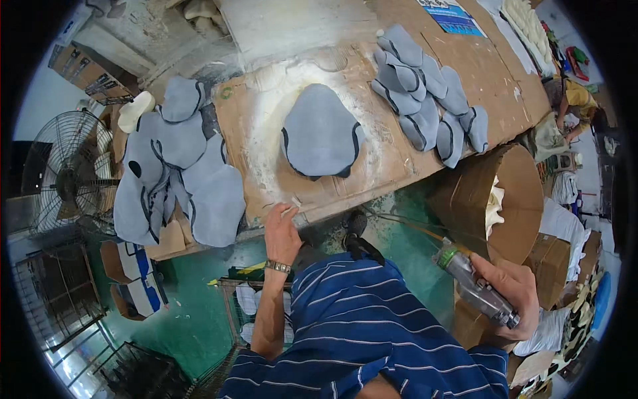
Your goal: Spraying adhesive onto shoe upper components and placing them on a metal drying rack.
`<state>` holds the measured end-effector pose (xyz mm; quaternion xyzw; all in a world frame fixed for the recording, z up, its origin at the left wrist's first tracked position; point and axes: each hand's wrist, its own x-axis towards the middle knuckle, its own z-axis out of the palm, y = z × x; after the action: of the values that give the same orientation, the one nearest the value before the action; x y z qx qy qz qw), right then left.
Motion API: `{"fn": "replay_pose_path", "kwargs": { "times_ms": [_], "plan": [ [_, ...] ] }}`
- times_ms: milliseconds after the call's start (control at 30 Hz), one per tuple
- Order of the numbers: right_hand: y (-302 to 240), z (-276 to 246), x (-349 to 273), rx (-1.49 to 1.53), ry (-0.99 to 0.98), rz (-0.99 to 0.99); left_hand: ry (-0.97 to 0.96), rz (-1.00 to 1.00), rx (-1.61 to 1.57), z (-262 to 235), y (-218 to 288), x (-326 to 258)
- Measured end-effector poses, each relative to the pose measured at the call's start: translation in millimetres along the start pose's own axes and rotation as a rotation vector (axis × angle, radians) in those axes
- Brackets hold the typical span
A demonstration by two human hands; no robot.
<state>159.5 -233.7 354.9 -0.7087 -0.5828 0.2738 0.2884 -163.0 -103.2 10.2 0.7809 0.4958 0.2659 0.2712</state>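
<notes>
A rounded, tapering grey pad with black edging [321,130] lies flat on the cardboard-covered table [392,159] in front of me. My left hand [282,233], wearing a wristwatch [278,266], hovers by the table's near edge. Its fingers are drawn together; a small pale thing shows at the fingertips, too small to name. On the right, away from the table, my right hand [512,292] is wrapped round a spray gun [475,282] with a clear body and a green ring. A thin tube or hose seems to run from its front end toward the table.
Grey pads [212,193] are heaped at the table's left; a pile of smaller grey pieces [419,86] lies at its right. A large cardboard drum [465,196] stands beside the right edge. A caged fan [70,173] is at far left. Another person [577,103] works at far right.
</notes>
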Motion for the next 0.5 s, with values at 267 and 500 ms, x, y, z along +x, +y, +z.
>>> {"fn": "replay_pose_path", "kwargs": {
  "times_ms": [267,500],
  "plan": [
    [10.7,-13.7,-11.5,-0.075,0.122,0.02,0.058,-0.007,0.025,-7.0,3.2,8.3],
    [21.0,-17.3,-10.4,-0.092,0.148,-0.084,0.198,-0.094,0.02,-10.3,11.1,30.8]
  ]
}}
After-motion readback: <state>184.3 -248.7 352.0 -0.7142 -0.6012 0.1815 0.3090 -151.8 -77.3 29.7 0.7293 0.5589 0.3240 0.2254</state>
